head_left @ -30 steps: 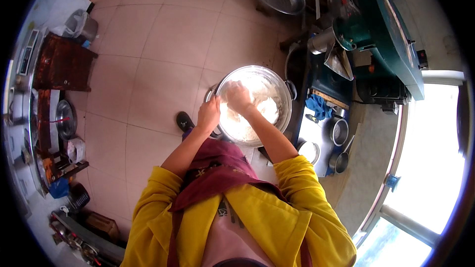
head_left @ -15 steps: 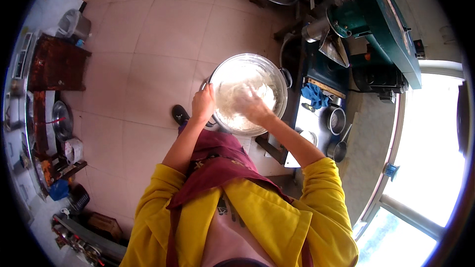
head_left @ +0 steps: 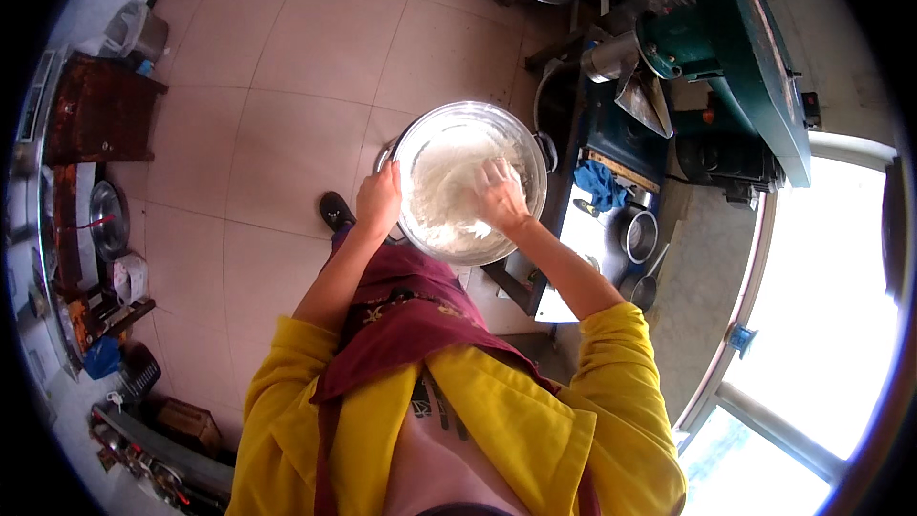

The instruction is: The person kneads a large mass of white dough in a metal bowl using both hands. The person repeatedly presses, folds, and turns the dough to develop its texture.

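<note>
Across the upper left and middle of the frame spreads pinkish tiled floor (head_left: pixel 306 48). Upper right: green machine (head_left: pixel 755 67); below and left of it, a bench (head_left: pixel 573 241). Centre: metal pot (head_left: pixel 468 107), holding pale floury mix (head_left: pixel 442 174). Right hand (head_left: pixel 501 196) reaches inside, right of pot's middle, fingers bent over the mix; cannot tell whether they clench any. Left hand (head_left: pixel 380 196) is at pot's left side, fingers grasping the edge. Blue cloth (head_left: pixel 600 185) lies right of pot.
</note>
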A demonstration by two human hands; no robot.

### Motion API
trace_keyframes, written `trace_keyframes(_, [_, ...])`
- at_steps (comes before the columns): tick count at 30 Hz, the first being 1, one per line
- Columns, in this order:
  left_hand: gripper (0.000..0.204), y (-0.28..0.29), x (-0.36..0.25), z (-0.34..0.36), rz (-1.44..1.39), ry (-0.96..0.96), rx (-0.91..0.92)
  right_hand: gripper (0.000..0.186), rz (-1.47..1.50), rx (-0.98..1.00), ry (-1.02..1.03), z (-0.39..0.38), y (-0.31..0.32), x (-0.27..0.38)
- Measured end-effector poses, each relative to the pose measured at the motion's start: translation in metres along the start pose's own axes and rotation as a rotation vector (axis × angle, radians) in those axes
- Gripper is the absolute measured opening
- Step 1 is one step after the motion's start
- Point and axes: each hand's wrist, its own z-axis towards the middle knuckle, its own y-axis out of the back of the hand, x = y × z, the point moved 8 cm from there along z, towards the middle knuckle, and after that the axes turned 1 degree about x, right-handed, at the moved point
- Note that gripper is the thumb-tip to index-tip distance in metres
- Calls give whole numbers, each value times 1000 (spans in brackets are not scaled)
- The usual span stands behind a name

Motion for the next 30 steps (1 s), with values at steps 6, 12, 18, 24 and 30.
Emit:
trace_keyframes(6, [31,5,-3,-2,-14,-18,-13,52,-56,16,213,3,-23,26])
trace_keyframes(12, [25,0,1,-1,-12,-49,0,55,-139,305,3,34,-62,18])
trace_keyframes(18, [22,0,-4,-1,-29,-92,-4,56,-79,203,-14,73,-67,10])
trace_keyframes(24, [26,4,-8,-3,19,-103,-23,51,-34,12,2,87,-63,7])
trace_keyframes(30, [32,7,-11,-1,48,-27,-41,59,-2,0,-58,88,-51,9])
